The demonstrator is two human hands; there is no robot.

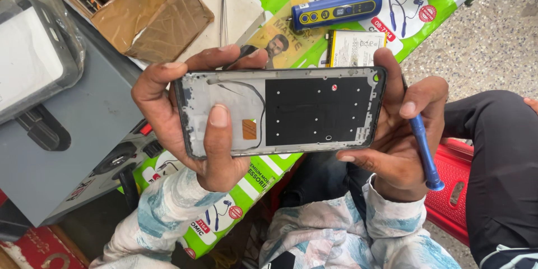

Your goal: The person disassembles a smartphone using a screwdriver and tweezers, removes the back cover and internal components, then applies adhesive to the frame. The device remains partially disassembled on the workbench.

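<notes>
At the centre of the head view, both hands hold an opened phone frame point(280, 111) level above the table point(448, 0). Its grey inner face shows a black panel, a small orange patch and a thin dark cable. Left hand point(185, 129) clasps the nine o'clock end, thumb flat across the inside, fingers point(224, 55) curled over the top edge. Right hand point(400, 134) grips the three o'clock end and also pinches a blue screwdriver point(423, 151), its tip hidden. At twelve o'clock lie a blue tool point(336, 9) and a battery point(354, 48), partly covered.
</notes>
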